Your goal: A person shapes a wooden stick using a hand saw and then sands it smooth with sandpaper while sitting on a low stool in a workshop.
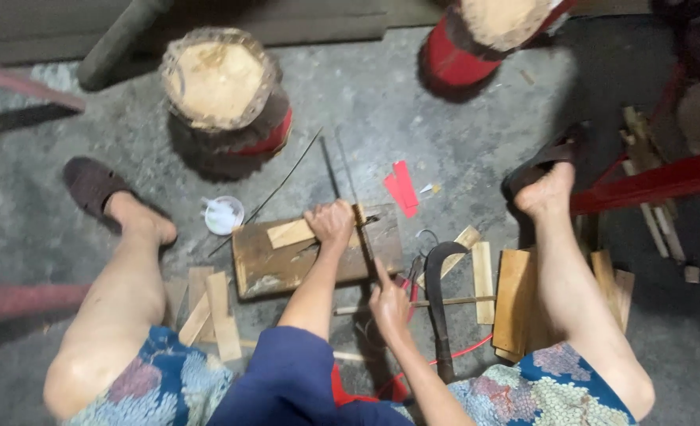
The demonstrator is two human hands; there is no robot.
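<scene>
Both hands' fingers closed: left hand [330, 223] pinning wood strip [291, 233] at board [275, 268] edge, right hand [389, 304] gripping blade [363, 229].

Brown wooden board [287, 268], pale wood strips [212, 312], red paper scraps [401, 188], white small cup [224, 214], blue floral-patterned shorts [160, 386], grey floor [413, 102].

Rough grey concrete floor [413, 110] in dim, even light.
At eleven o'clock stands a log stump [220, 83] with a pale cut top and a red band; a second stump [484, 31], wrapped in red, sits at one o'clock. A red bar [650, 185] runs in from three o'clock. A small white cup [224, 214] rests left of centre, red paper scraps [401, 189] lie just above centre, and loose wood offcuts [208, 312] are scattered toward seven o'clock.
</scene>
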